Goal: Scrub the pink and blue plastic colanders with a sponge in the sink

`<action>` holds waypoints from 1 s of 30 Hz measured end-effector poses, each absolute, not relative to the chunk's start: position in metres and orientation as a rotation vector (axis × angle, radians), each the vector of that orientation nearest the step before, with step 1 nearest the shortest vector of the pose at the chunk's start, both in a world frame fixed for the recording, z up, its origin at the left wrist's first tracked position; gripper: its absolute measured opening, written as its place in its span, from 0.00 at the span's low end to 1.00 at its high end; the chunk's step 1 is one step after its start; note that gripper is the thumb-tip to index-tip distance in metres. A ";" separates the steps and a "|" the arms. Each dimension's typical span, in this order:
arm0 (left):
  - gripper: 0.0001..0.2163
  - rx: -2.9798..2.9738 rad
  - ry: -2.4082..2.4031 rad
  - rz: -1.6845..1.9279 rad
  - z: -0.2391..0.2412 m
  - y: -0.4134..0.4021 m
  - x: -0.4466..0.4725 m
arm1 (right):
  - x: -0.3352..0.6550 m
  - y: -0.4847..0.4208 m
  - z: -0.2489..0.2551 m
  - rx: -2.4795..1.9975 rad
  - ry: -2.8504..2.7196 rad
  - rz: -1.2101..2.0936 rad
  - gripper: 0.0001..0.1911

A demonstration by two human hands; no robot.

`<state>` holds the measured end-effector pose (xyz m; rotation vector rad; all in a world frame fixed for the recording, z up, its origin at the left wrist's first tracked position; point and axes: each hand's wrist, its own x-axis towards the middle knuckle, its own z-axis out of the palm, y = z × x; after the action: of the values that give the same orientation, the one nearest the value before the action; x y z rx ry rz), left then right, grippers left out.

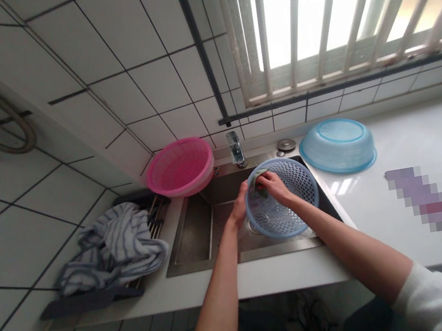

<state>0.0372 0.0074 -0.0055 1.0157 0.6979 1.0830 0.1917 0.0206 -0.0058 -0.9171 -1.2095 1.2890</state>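
A light blue plastic colander (297, 190) is tilted over the sink (192, 237), its hollow side towards me. My left hand (239, 207) grips the colander by its left rim, with the fingers mostly hidden behind it. Inside the upper left of the colander, my right hand (273, 186) is closed on a thin green cloth (261, 172), pressed near the wall. The fingers cover much of the cloth. Wet sheen shows on the colander's holes and on the sink floor below.
A pink basket (182, 169) leans at the sink's back left, beside the faucet (235, 147). An upturned blue basin (337, 144) and a drain strainer (285, 145) are to the right. A striped towel (120, 246) lies on a rack at left. A blurred-out object (430, 199) is on the right counter.
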 end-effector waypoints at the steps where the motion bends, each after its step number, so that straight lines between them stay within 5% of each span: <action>1: 0.22 1.015 0.710 1.089 -0.006 0.007 0.037 | 0.193 0.022 -0.006 -0.921 -1.219 1.289 0.14; 8: 0.24 0.992 0.860 1.093 -0.001 0.002 0.028 | 0.176 0.006 -0.022 -0.829 -1.632 1.415 0.11; 15: 0.30 0.932 0.844 1.026 -0.005 0.003 0.034 | 0.193 0.021 -0.009 -0.922 -1.271 1.315 0.13; 21: 0.30 0.993 0.858 1.070 -0.003 0.004 0.029 | 0.180 0.008 -0.020 -0.859 -1.793 1.324 0.10; 27: 0.29 1.048 0.793 1.059 -0.002 0.002 0.034 | 0.187 0.017 -0.018 -1.124 -1.482 0.999 0.13; 30: 0.29 1.091 0.807 1.075 -0.002 0.001 0.034 | 0.184 0.014 -0.022 -1.067 -1.614 1.101 0.10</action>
<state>0.0335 0.0014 -0.0020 1.0910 0.8067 1.0746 0.1839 0.0138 -0.0225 -1.0670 -1.6137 1.1014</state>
